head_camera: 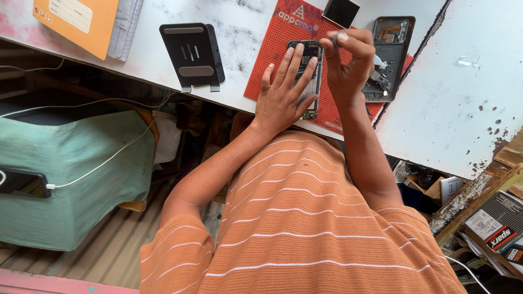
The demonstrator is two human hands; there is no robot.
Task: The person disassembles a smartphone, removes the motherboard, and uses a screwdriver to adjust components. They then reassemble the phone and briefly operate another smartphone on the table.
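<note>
My left hand (284, 92) lies flat with fingers spread on an opened phone (311, 87), pinning it to a red perforated work mat (269, 60) on the white table. My right hand (351, 65) is pinched shut around a small thin tool (336, 39), held just above the phone's upper end. The tool's tip is hidden by my fingers. A second opened phone shell (393, 49) with exposed parts lies on the mat right of my right hand.
A black phone stand (193, 54) lies left of the mat. An orange folder (76, 22) on papers sits at the table's far left. A small dark screen part (340, 12) lies beyond the mat. A charging phone (22, 183) rests on green cloth below. Boxes (498, 220) crowd the right.
</note>
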